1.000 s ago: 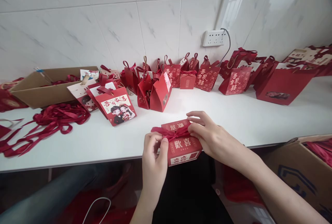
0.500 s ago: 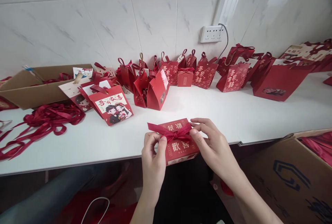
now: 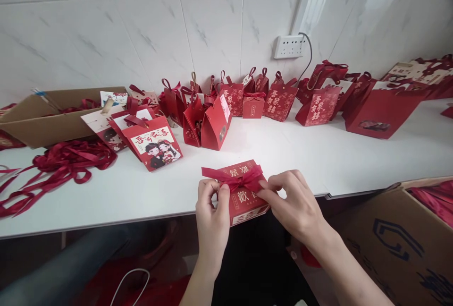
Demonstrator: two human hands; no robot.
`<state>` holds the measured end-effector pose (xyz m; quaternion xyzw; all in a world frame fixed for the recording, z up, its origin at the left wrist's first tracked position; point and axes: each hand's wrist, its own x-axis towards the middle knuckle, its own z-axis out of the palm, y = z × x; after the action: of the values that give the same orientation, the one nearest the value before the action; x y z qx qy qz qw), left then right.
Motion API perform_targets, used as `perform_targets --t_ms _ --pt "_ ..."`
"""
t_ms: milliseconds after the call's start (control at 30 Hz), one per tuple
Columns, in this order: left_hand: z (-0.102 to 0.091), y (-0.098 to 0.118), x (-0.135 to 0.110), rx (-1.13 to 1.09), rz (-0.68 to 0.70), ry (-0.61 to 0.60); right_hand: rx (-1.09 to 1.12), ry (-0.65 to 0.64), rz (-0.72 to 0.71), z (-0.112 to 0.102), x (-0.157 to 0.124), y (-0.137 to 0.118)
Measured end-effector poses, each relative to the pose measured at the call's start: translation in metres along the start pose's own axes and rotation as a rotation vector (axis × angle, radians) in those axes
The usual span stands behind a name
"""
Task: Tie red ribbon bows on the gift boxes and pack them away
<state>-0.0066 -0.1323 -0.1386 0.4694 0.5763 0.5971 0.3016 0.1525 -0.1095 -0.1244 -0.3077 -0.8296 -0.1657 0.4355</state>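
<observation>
A red gift box (image 3: 244, 204) with gold characters lies at the front edge of the white table, jutting a little over it. Across its top runs a dark red ribbon (image 3: 241, 181), tied in a bow at the middle. My left hand (image 3: 214, 204) pinches the ribbon's left side between thumb and fingers. On the right, my right hand (image 3: 292, 202) is closed, thumb and forefinger pinching the bow's right side; the fingertips partly cover the printed lid. One ribbon tail sticks out to the left above my left hand.
Several red gift bags (image 3: 279, 102) stand along the tiled wall. A heap of loose ribbon (image 3: 71, 159) lies at the left before an open cardboard box (image 3: 53, 129). A larger carton (image 3: 396, 240) stands at the lower right. The white table (image 3: 283, 155) has its edge before me.
My right hand has turned and its fingers have closed in on the bow's right side. The right loop now shows more fully. My left hand has barely shifted.
</observation>
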Motion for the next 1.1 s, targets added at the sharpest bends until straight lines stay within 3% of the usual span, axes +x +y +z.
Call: perform_targets --t_ms 100,200,300,367,533,667,900,1100 --pt "0.0 -0.001 0.0 0.002 -0.004 -0.003 0.221 -0.039 0.184 -0.005 0.001 0.002" --pt "0.0 -0.001 0.0 0.013 0.011 -0.007 0.36 -0.076 0.51 -0.012 0.007 -0.002" --pt "0.0 -0.001 0.0 0.023 0.031 -0.006 0.386 -0.228 0.803 -0.014 0.014 -0.01" --pt "0.0 0.0 0.0 0.027 0.04 -0.006 0.4 -0.31 0.903 -0.012 0.018 -0.015" --pt "-0.002 0.001 0.0 0.004 0.025 -0.002 0.467 -0.338 0.979 -0.002 0.022 -0.017" --pt "-0.003 -0.005 0.002 -0.132 -0.05 -0.025 0.665 -0.32 0.996 0.004 0.018 -0.008" --pt "-0.002 -0.007 0.006 -0.431 -0.202 -0.088 1.034 -0.16 1.06 0.014 0.008 0.001" --pt "-0.002 -0.004 0.008 -0.507 -0.27 -0.105 1.286 -0.013 1.159 0.023 -0.004 0.001"
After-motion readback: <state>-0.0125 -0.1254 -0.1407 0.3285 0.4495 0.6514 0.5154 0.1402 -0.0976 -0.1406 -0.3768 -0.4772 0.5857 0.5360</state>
